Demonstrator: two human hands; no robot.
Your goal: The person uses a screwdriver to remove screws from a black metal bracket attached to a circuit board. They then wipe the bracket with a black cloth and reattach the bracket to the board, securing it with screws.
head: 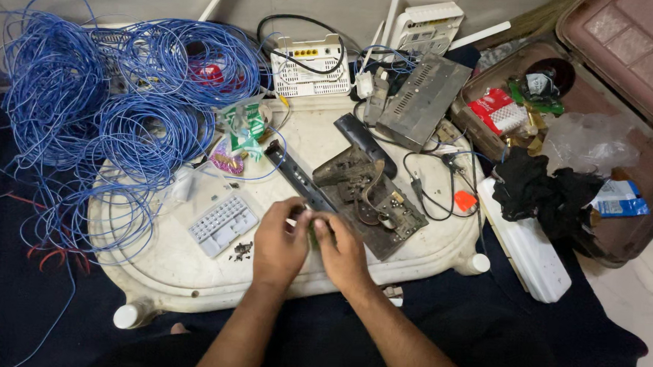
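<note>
Both hands meet at the near edge of the round, off-white plastic worktop (185, 273), fingertips pinched together on a small part too hidden to identify. The left hand (279, 247) is curled, thumb and forefinger closed on that part; the right hand (342, 254) is closed on it from the other side. Their fingers touch the near end of a long black plastic strip (297, 176), which lies diagonally across the worktop's middle.

Just right of the hands lies a dusty, dark, opened circuit board chassis (371, 197). Just left of them is a small pale-grey keypad panel (222, 222), with a scatter of tiny dark screws (241, 251) beside it. Tangled coils of blue wire (112, 110) cover the worktop's left side and spill over its edge. At the far side of the worktop stand two white router boxes (309, 70) and a grey metal box (421, 100). Off the worktop's right edge sit a crumpled black cloth (541, 191) and an open brownish suitcase (627, 88) with packets inside.
</note>
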